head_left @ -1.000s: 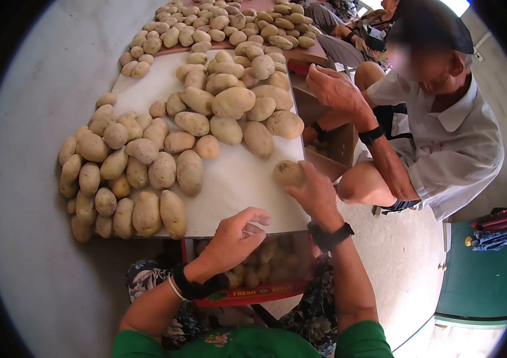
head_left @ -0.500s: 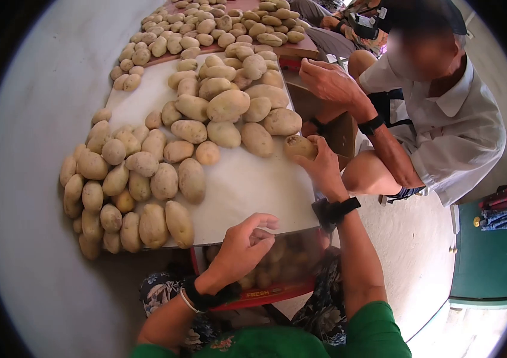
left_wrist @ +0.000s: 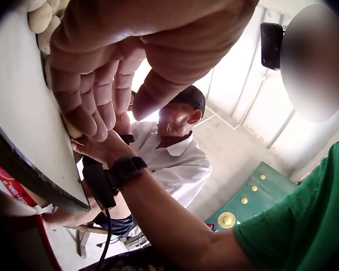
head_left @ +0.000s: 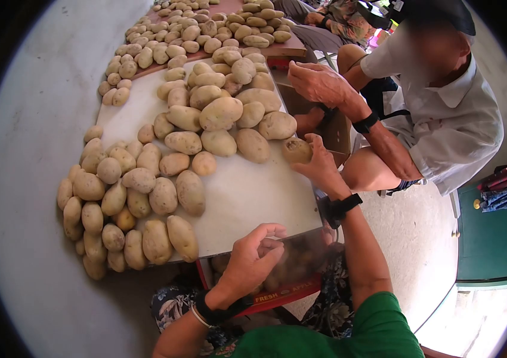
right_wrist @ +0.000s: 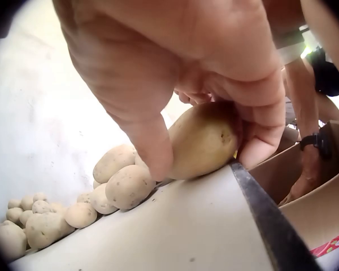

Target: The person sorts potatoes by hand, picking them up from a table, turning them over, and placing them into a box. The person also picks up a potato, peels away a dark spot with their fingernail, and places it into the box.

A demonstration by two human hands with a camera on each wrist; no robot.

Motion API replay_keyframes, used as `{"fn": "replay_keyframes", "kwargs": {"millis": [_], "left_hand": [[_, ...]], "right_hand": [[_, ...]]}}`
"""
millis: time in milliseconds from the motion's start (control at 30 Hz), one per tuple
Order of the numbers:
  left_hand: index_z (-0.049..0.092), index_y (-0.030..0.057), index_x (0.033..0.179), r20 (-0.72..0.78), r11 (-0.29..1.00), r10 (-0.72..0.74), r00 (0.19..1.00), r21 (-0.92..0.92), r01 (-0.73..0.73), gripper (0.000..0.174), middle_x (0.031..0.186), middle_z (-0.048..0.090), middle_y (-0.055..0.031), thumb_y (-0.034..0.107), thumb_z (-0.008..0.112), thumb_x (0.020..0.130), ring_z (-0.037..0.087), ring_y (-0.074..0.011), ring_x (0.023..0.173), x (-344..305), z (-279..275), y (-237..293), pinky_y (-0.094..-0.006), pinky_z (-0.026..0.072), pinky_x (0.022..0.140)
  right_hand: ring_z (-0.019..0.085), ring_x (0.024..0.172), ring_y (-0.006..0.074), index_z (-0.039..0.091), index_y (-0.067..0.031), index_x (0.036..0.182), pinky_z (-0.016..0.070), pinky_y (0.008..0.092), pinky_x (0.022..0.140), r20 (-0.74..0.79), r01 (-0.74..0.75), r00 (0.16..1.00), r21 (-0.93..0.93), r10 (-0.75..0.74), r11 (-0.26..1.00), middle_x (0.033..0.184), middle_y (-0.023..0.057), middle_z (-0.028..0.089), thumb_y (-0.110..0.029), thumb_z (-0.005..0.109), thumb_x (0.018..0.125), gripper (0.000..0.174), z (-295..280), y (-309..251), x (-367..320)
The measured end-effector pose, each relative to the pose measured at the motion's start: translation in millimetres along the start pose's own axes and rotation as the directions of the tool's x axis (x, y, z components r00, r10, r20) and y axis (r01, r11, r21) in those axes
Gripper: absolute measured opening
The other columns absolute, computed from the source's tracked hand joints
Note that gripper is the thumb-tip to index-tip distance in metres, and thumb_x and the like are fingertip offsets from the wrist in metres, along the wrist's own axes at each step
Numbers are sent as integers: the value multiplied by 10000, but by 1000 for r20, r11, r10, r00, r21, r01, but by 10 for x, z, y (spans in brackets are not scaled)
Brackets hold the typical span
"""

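My right hand (head_left: 324, 168) grips a potato (head_left: 296, 151) at the right edge of the white tabletop (head_left: 247, 203). In the right wrist view, thumb and fingers lie on either side of this potato (right_wrist: 200, 141), low over the board by its dark edging. My left hand (head_left: 251, 258) hovers above the table's front edge, its fingers loosely bent and holding nothing. Just beyond the gripped potato, a group of large potatoes (head_left: 221, 113) covers the right side of the board. Another heap of potatoes (head_left: 137, 203) lies at the left.
Below the front edge sits a red box (head_left: 283, 291) with potatoes inside. At the right, a seated person in a white shirt (head_left: 450, 119) has a hand raised beside an open cardboard box (head_left: 340, 134). More potatoes (head_left: 188, 36) cover a brown surface at the back.
My right hand has carried its potato away from me along the board's right edge, up to the group there. The left hand shifts slightly, still holding nothing. The head view has turned a little.
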State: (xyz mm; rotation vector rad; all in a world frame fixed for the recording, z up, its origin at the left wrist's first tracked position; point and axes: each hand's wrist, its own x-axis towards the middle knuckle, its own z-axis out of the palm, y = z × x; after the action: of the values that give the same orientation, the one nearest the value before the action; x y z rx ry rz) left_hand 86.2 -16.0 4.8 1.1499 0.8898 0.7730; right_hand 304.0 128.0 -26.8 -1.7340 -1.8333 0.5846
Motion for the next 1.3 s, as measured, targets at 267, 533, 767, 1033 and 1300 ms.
{"fn": "replay_keyframes", "kwargs": {"millis": [267, 533, 767, 1033, 1300], "left_hand": [[500, 1, 1175, 2, 1000, -2, 1000, 3, 2, 324, 1118, 557, -76, -5, 540, 853, 577, -145, 973, -22, 5, -15, -265, 477, 853], [501, -6, 1166, -3, 999, -40, 999, -28, 40, 319, 1108, 562, -87, -10, 538, 849, 580, -152, 973, -13, 12, 69, -273, 480, 856], [505, -8, 1152, 10, 999, -44, 999, -18, 45, 306, 1099, 567, -90, -3, 547, 848, 580, -155, 975, 59, 63, -11, -276, 476, 861], [515, -7, 1139, 29, 998, -58, 998, -1, 58, 297, 1090, 578, -85, 6, 557, 846, 582, -152, 966, 133, 148, -88, -275, 476, 862], [521, -13, 1127, 48, 997, -78, 996, -27, 79, 282, 1090, 577, -82, 12, 563, 850, 582, -152, 963, 200, 201, -169, -279, 477, 864]], "right_hand": [[584, 963, 397, 489, -25, 1167, 454, 422, 843, -9, 53, 999, -31, -54, 998, 990, 238, 608, -241, 774, 632, 643, 27, 26, 60], [586, 880, 155, 509, 33, 1143, 485, 272, 770, -179, -50, 968, 557, 179, 829, 1014, 112, 607, -239, 771, 692, 588, -168, 39, 80], [560, 927, 147, 468, 16, 1176, 469, 260, 813, -381, 70, 899, 611, 216, 788, 1040, 92, 562, -196, 761, 708, 591, -245, -32, 97], [557, 854, 117, 401, 0, 1254, 482, 244, 699, -352, 101, 894, 761, 278, 641, 1020, 89, 552, -146, 746, 766, 615, -408, -136, -10], [594, 880, 190, 359, -71, 1349, 504, 265, 699, -192, 208, 915, 978, 355, -7, 1128, 97, 543, -190, 562, 925, 485, -449, -19, 59]]}}
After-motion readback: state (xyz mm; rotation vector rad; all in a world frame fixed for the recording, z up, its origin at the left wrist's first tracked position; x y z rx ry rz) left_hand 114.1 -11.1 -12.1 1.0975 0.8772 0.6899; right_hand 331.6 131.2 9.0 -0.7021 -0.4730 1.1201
